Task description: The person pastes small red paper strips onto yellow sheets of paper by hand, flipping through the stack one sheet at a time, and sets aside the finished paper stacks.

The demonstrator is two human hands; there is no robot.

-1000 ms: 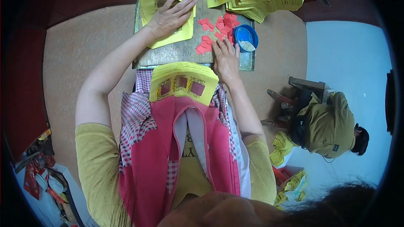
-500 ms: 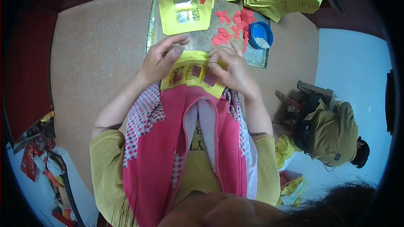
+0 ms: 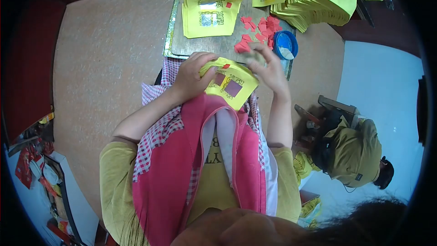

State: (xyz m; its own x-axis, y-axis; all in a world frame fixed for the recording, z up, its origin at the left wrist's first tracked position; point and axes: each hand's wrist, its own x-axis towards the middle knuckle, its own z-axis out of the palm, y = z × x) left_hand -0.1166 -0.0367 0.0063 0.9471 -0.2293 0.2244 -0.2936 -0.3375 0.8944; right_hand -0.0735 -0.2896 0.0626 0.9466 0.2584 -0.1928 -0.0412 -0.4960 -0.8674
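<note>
A printed yellow paper piece with dark purple squares rests on my lap, tilted. My left hand is closed around its left side, thumb on top. Near its upper edge lies a small red paper square. To the right, my right hand hovers beside the paper's corner, thumb and forefinger apart; the fingertips are slightly blurred. Just beyond those fingers are loose red paper pieces and a blue round tub with a whitish substance in it.
On the table, a stack of printed yellow papers stands at the left, the top one bearing a red square. A thick yellow stack lies at the back right. Another person sits bent over at the right.
My left hand has taken hold of the yellow paper's left side, and the paper has turned. A red square now shows on it. My right hand has moved off it towards the red pieces.
</note>
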